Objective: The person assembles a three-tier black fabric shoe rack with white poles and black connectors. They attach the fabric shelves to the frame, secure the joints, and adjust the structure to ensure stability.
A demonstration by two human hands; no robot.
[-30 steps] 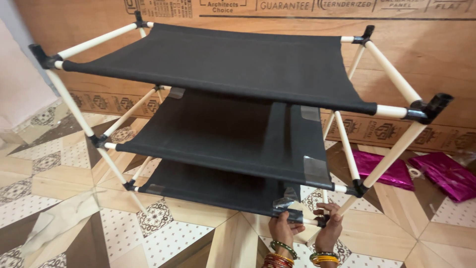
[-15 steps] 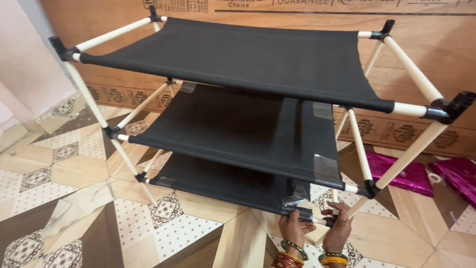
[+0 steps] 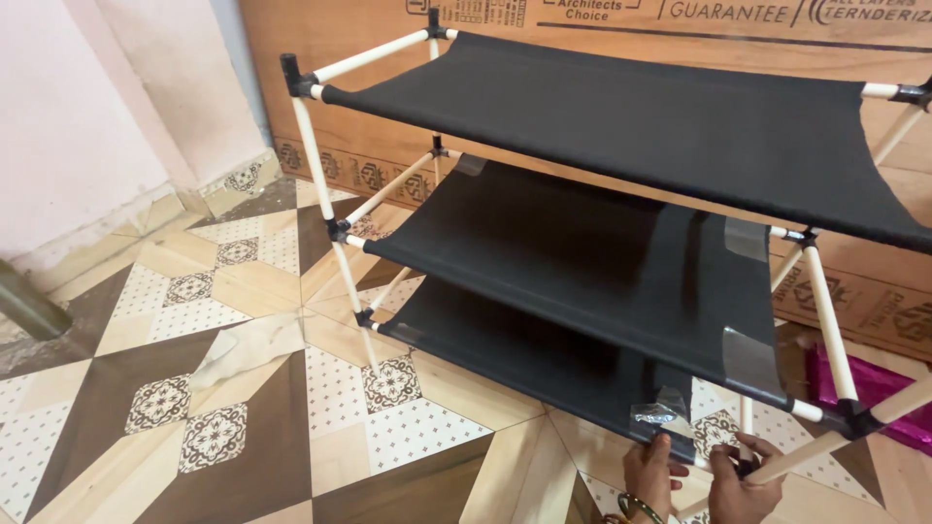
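Rightward now sit both hands, left hand (image 3: 649, 473) and right hand (image 3: 740, 479) gripping the rack (image 3: 621, 252)'s bottom corner.

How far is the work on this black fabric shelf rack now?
The three-tier rack of cream tubes and black fabric shelves stands assembled, and grey tape patches already sit on the middle shelf. Now the left hand and right hand press a clear tape piece at the bottom shelf's front corner. That corner remains unfinished.
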